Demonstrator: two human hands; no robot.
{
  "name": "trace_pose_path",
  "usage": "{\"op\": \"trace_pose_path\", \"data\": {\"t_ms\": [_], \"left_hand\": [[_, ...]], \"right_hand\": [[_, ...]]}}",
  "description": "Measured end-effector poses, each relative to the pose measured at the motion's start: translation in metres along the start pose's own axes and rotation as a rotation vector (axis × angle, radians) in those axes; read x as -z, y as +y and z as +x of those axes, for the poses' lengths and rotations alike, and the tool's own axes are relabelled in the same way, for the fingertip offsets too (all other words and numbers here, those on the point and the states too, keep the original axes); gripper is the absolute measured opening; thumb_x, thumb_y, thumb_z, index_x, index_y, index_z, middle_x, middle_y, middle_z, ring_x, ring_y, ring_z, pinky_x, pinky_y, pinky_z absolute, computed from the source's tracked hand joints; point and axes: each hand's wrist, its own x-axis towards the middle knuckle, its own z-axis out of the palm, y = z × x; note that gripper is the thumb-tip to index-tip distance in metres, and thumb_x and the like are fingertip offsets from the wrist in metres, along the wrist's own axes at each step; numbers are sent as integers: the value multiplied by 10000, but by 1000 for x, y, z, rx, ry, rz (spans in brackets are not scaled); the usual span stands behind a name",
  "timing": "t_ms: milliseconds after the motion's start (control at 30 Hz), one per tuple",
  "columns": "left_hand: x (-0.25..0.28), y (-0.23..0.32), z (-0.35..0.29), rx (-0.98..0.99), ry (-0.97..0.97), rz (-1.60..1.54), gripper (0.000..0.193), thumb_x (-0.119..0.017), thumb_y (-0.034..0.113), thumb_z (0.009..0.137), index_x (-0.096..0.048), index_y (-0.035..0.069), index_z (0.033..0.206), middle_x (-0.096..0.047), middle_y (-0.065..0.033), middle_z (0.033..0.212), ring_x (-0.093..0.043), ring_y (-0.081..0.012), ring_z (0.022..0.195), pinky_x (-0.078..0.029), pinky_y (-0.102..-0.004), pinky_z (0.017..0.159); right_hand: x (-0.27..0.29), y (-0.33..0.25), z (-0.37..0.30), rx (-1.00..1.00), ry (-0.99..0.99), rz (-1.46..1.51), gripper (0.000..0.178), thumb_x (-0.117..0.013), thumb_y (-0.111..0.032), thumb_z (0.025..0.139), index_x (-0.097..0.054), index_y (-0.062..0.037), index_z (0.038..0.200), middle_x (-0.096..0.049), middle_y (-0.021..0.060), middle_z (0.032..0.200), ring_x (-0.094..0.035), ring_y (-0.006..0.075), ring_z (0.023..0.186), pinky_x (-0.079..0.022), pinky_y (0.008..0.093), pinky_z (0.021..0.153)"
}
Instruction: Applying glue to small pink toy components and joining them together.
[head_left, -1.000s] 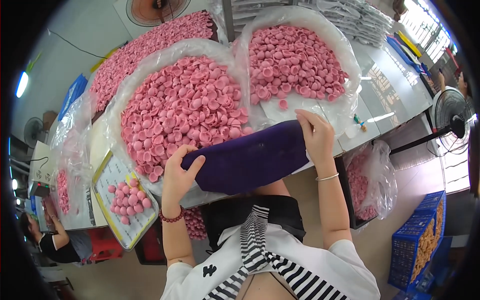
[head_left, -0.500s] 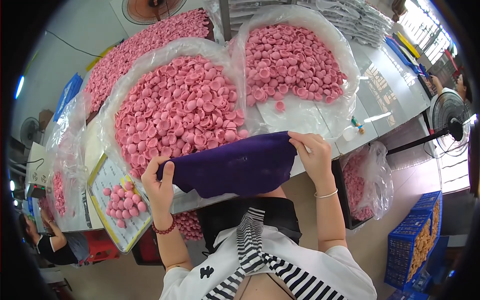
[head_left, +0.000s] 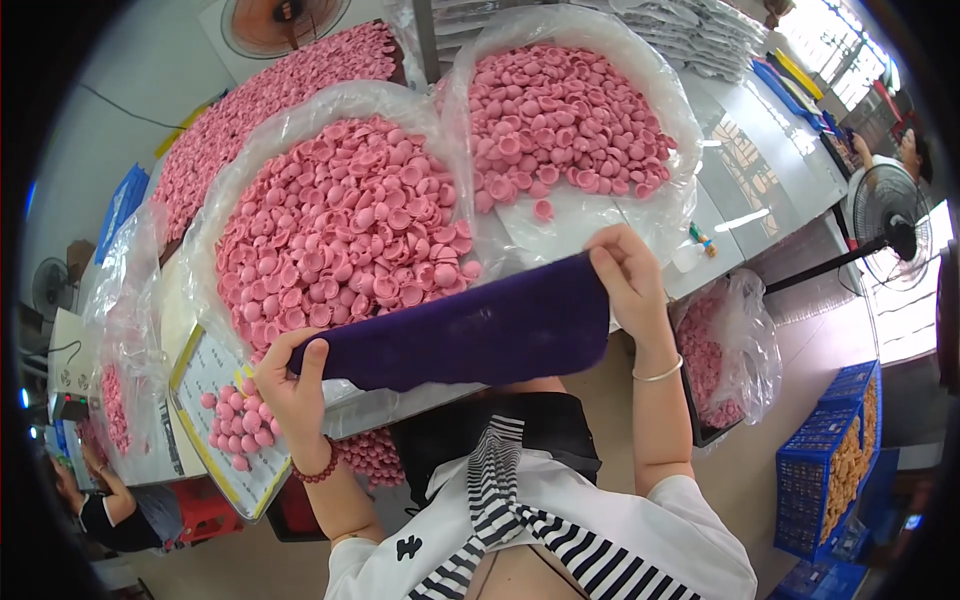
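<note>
Head view: both hands hold a purple cloth [head_left: 470,335] stretched flat over the near edge of the desk [head_left: 770,190]. Left hand [head_left: 292,385] closed on the cloth's left end, thumb on top, fingers under it; red bead bracelet on that wrist. Right hand [head_left: 625,275] pinched shut on the cloth's upper right corner, thin bangle on that wrist. Cloth runs slightly uphill from left to right, hiding part of the desk edge. Just behind it, a clear plastic bag heaped with pink caps [head_left: 340,225]; a second open bag of pink caps [head_left: 560,120] to its right, touching it. A third pile of pink caps [head_left: 270,110] further back left. Flat tray with a few pink caps [head_left: 225,430] just left of the left hand. Blue crate [head_left: 840,460] on the floor at right. Standing fan [head_left: 890,215] far right. Another person [head_left: 110,510] at lower left.
</note>
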Motion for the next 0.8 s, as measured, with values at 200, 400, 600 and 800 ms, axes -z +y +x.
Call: {"op": "trace_pose_path", "data": {"t_ms": [200,400,600,800], "left_hand": [[2,-18,8,129,-154,58,256,-568,215,852,-590,-37,814,-491,49,636,-384,-28,585,-273,-174,501],[-6,-18,4,228,-269,-99,261,-510,201,885,-603,-42,865,-529,33,681,-434,-34,636,-343,-167,580],[-59,-2,-15,587,-352,-713,210,-485,129,894,-573,-33,994,-607,-23,850,-550,-64,741,-435,-194,665],[-87,26,-29,601,-550,-786,355,-427,174,916,-432,-26,1210,-576,-42,934,-556,-81,758,-499,-236,667]], "right_hand": [[-4,0,5,60,48,-12,68,-508,-57,847,-530,-7,886,-524,-11,771,-471,42,728,-394,192,657],[-1,-6,-2,-42,66,200,117,-564,-26,798,-526,-10,908,-551,-2,799,-519,54,749,-418,190,678],[-55,-2,-19,-115,50,280,146,-599,-86,798,-532,-45,921,-545,-15,708,-496,32,561,-384,161,472],[-85,-12,-42,84,-40,56,160,-610,-27,769,-543,-17,914,-566,38,750,-542,66,632,-438,194,547]]}}
